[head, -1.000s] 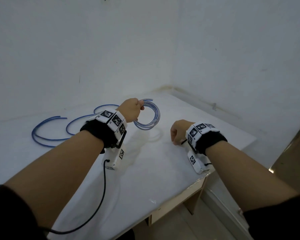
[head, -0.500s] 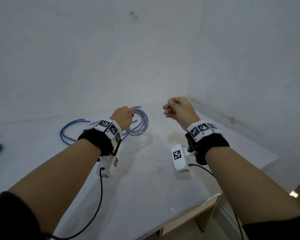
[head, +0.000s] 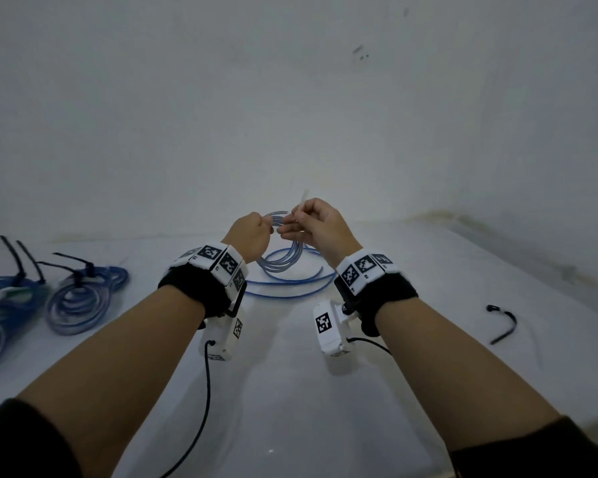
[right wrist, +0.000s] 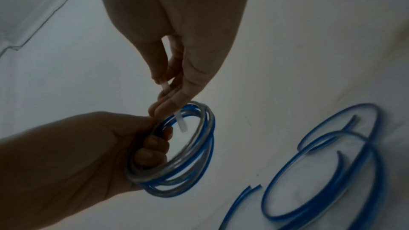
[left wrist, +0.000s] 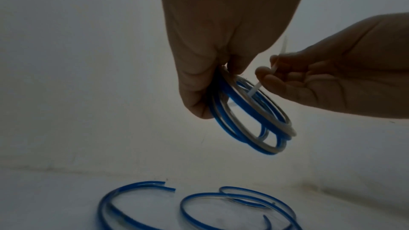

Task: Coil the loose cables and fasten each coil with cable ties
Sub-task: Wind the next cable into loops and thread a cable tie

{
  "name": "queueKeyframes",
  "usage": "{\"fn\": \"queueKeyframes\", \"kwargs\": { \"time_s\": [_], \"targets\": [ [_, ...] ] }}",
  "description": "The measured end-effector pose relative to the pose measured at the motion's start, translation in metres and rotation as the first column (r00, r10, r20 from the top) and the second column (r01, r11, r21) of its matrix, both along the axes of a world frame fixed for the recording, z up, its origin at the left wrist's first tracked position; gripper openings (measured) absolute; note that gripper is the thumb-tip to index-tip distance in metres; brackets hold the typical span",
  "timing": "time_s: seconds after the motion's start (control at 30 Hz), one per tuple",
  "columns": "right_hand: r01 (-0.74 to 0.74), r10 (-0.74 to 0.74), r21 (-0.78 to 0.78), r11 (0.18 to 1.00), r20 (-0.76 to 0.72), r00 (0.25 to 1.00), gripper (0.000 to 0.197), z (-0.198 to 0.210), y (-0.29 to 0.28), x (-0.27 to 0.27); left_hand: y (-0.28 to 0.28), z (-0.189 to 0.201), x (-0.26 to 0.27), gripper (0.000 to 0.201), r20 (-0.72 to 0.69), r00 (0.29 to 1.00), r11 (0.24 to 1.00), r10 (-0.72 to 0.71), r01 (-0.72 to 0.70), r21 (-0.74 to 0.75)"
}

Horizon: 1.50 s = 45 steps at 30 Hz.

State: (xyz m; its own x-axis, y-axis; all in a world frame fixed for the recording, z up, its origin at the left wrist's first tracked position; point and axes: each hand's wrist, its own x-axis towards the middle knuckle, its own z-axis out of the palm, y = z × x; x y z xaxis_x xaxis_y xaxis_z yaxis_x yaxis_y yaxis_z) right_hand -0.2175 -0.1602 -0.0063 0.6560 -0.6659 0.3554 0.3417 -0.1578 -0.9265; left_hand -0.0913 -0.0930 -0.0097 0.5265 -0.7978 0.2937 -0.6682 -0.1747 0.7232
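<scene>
Now left hand [head: 252, 236] grips the coil [right wrist: 177, 155]; right hand [head: 320, 224] pinches a cable tie [right wrist: 180, 122] through it.

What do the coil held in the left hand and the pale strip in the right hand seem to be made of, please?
The coil looks like flexible plastic tubing, part clear and part blue, with a glossy finish: light shows through it and it holds smooth loops. The pale strip looks like a thin, flat, translucent whitish plastic cable tie, probably nylon; it stays straight between the right hand's fingertips.
</scene>
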Motion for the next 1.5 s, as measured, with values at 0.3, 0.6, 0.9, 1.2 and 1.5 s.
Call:
{"fn": "queueKeyframes", "kwargs": {
  "time_s": [0.3, 0.6, 0.9, 1.2, 1.5],
  "targets": [
    [-0.139, 0.15, -0.146, 0.979, 0.068, 0.986, 0.022, -0.012, 0.027, 0.044, 0.027, 0.001, 0.041, 0.039, -0.279, 0.958, 0.995, 0.064, -0.083, -0.057],
    [-0.14, 0.147, -0.058, 0.988, 0.135, 0.98, 0.015, -0.009, 0.037, 0.061, 0.039, 0.009, 0.05, 0.04, -0.369, 0.929, 0.992, -0.033, -0.016, -0.128],
    [0.006, -0.002, -0.047, 0.999, 0.088, 0.996, 0.015, -0.004, 0.038, 0.066, 0.039, -0.005, 0.051, 0.017, -0.225, 0.974, 0.946, 0.005, -0.078, -0.316],
    [0.048, -0.047, -0.012, 0.999, 0.107, 0.993, 0.012, -0.006, 0.036, 0.077, 0.038, -0.009, 0.06, 0.014, -0.069, 0.996, 0.897, 0.049, -0.074, -0.436],
    [0.085, -0.092, 0.062, 0.994, 0.128, 0.987, 0.012, -0.014, 0.026, 0.089, 0.023, -0.008, 0.074, 0.009, 0.051, 0.997, 0.914, 0.062, -0.036, -0.405]
  ]
}}
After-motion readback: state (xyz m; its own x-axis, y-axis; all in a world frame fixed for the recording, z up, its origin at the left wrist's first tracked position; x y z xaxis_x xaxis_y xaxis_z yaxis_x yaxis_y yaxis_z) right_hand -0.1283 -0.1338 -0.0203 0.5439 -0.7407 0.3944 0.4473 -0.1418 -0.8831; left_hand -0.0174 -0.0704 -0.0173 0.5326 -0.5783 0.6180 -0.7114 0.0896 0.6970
